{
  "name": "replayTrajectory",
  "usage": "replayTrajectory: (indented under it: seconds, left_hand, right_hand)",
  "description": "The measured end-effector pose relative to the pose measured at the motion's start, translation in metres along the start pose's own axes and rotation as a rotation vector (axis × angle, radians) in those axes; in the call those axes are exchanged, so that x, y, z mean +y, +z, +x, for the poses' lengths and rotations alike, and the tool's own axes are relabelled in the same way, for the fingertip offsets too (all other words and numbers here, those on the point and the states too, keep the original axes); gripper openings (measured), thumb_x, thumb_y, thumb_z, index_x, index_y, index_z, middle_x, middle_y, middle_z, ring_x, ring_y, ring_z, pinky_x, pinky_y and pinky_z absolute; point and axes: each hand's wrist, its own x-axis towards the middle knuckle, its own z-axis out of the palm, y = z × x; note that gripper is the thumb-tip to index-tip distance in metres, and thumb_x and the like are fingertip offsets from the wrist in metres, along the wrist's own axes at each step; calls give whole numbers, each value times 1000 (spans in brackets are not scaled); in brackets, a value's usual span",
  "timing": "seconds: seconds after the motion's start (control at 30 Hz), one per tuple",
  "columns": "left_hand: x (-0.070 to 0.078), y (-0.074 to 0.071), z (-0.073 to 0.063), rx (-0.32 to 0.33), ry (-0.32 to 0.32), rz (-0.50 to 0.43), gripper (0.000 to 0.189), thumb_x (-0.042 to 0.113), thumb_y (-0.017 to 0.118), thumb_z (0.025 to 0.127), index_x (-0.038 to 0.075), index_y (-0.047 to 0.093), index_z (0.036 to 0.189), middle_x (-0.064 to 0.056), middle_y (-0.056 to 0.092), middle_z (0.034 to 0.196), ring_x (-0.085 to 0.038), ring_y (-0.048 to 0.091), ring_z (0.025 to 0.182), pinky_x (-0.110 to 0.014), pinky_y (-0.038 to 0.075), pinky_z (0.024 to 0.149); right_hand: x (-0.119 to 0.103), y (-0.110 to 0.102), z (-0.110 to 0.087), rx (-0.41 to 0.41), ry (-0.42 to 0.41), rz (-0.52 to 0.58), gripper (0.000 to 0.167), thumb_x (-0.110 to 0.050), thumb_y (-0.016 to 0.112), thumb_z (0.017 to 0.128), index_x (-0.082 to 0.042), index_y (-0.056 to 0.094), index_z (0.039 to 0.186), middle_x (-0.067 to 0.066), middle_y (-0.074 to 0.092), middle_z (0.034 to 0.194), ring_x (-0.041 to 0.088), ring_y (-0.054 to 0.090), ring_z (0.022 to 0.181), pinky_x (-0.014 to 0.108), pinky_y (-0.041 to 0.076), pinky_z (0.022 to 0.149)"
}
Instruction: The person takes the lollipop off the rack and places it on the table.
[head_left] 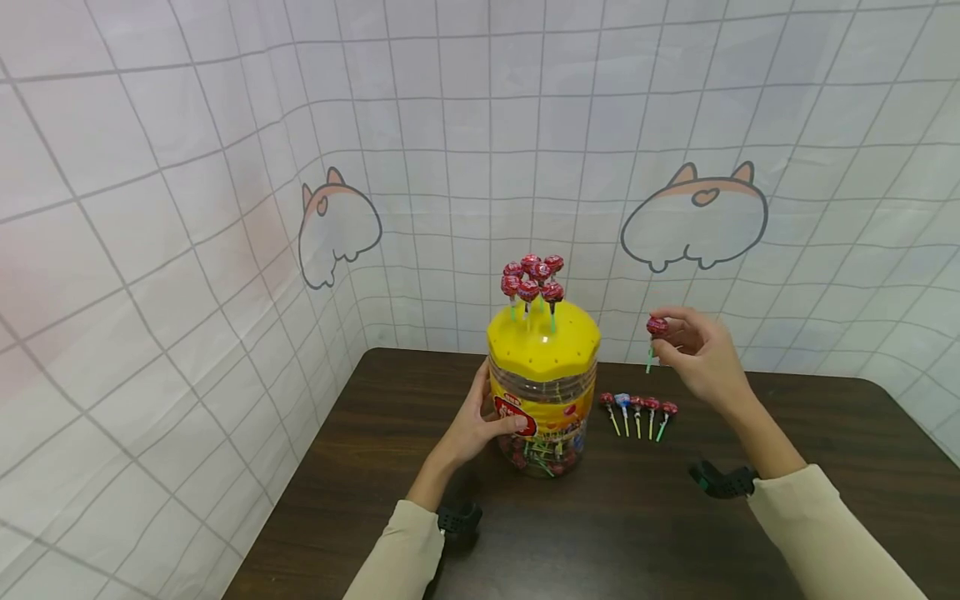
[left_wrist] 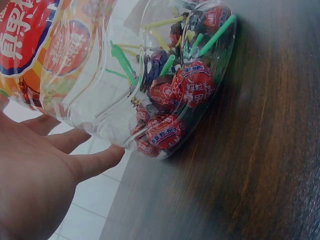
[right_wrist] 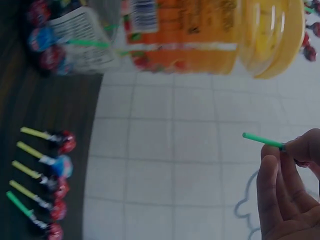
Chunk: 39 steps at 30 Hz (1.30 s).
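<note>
A clear plastic candy jar (head_left: 543,392) with a yellow lid (head_left: 546,337) stands upright on the table. My left hand (head_left: 477,427) holds its left side, thumb across the label and fingers behind. Through the lower wall, wrapped lollipops (left_wrist: 165,132) show inside. Several red-wrapped lollipops (head_left: 528,279) stand upright in the lid, sticks down. To the right of the jar, my right hand (head_left: 697,350) pinches a red-wrapped lollipop (head_left: 657,326) in the air, its green stick (right_wrist: 260,139) pointing down in the head view.
On the dark wooden table (head_left: 615,517), a row of several lollipops (head_left: 637,403) lies right of the jar, one of them blue-wrapped (right_wrist: 61,166). Behind the table hangs a white gridded curtain (head_left: 480,125) with cartoon animal prints. Black bands (head_left: 459,518) are on both wrists.
</note>
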Motion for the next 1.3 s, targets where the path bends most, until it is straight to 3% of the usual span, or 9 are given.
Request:
replayTrajectory:
  seconds: [0.2,0.6,0.87,1.03,1.3]
  left_hand:
    - [1,0,-1,-2,-2,-2,102,47,79,88,48,8,161,-8,41,153,-27,51,131,-58,46,111]
    - [-1,-1,1,-4,-7,-4,101,44,78,89,45,7,162,-7,38,157,-28,48,134,-58,46,111]
    - [-1,-1,0,-2,-13,-10,101,44,79,89,45,8,162,-6,38,157,-27,48,134,-58,45,112]
    - [-1,-1,0,-3,-16,-14,102,44,79,89,46,9,162,-5,35,160,-28,44,138,-59,44,113]
    - [-1,-1,0,0,-15,-10,104,48,80,87,48,7,161,-4,34,160,-28,43,140,-59,43,113]
  right_hand:
    - [38,-6,-15,-18,59,-29,37,3,66,93,-1,61,129,8,69,90,6,67,65,22,57,59]
    - [95,-13,-40,-118,240,-121,41,-2,67,96,2,57,135,16,65,93,12,69,70,32,60,62]
    - [117,-12,-50,-173,309,-126,40,2,66,95,5,55,134,13,62,89,14,69,74,34,62,68]
    - [126,-11,-54,-208,339,-139,42,2,65,95,6,54,135,12,61,89,11,68,74,29,61,67]
    - [141,-11,-58,-249,383,-120,43,4,62,96,7,51,137,17,62,91,15,69,76,28,61,68]
